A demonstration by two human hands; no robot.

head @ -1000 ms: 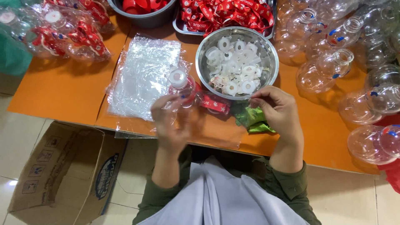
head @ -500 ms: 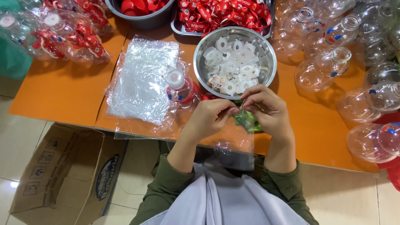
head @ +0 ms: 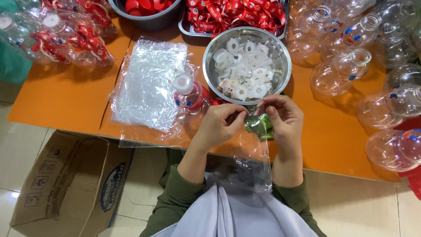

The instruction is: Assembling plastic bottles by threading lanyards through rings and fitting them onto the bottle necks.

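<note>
Both hands meet at the orange tabletop's (head: 333, 145) near edge. Left hand (head: 218, 126) and right hand (head: 284, 118) pinch the mouth of a clear plastic bag (head: 252, 164) holding green packets (head: 259, 126). Advisable: keep the mouth taut, grip even.

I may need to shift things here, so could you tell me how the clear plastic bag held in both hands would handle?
The clear plastic bag hangs limp from the left hand and right hand, so probably floppy and very light. Its glossy film looks slippery.
</note>
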